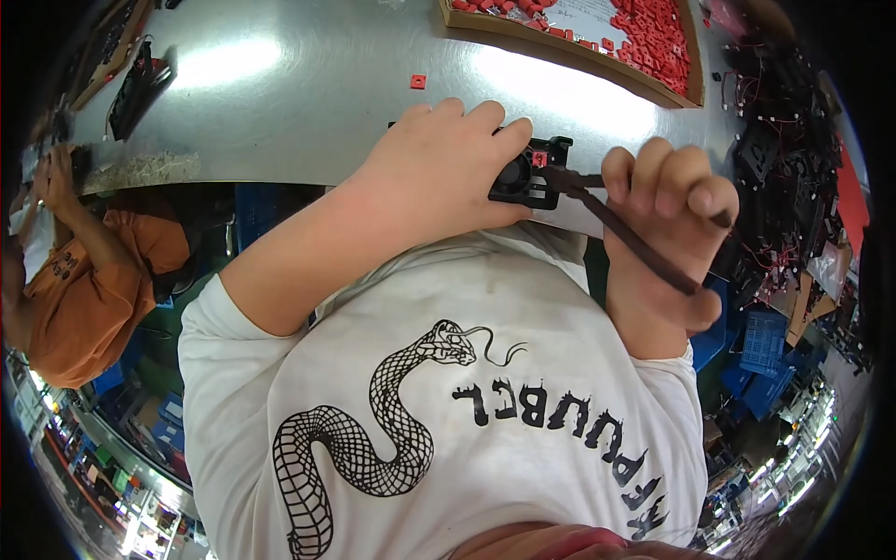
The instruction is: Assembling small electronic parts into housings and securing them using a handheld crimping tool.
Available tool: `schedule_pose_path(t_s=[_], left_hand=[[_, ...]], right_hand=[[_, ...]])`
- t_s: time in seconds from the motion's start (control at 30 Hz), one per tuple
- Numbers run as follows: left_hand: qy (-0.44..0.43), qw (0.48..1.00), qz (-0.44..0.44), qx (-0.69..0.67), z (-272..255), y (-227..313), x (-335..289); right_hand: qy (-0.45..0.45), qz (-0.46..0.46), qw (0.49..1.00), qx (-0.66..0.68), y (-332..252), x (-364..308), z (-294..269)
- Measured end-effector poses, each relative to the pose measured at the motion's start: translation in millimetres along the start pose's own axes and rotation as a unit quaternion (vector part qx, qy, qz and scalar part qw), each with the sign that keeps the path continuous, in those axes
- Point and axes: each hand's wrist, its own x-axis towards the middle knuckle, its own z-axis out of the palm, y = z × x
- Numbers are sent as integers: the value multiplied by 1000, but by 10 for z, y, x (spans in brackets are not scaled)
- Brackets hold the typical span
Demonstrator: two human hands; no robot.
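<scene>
The metal table (280,131) stretches out beyond both hands, giving them a hard, flat surface to bear against. Off past the right hand rises a heap of black wired parts (784,187). Ahead of the hands sits a cardboard tray (478,21) of small red pieces, probably put there to be within easy reach. The left hand (453,163) is laid over a black plastic housing (511,177), fingers across the far side and thumb along the near edge, seemingly to steady it at the table's near edge. The right hand (667,219) curls around dark pliers (644,247), whose handles stand apart; their nose points at the red insert (539,159) in the housing, though I can't tell whether it touches. Beyond the left hand's knuckles lies one loose red square (418,82), well apart from the tray.
</scene>
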Motion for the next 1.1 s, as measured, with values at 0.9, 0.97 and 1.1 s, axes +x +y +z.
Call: schedule_pose_path(t_s=[0.9,0.97,1.1], left_hand=[[132,927,-339,86,-1026,-1794,-1339],[156,874,-377,266,-1095,-2085,-1332],[219,877,-308,298,-1091,-2354,-702]], right_hand=[[-158,95,704,-685,56,-309,-524],[-149,85,701,-692,85,-246,-510],[-132,116,700,-693,113,-208,-497]])
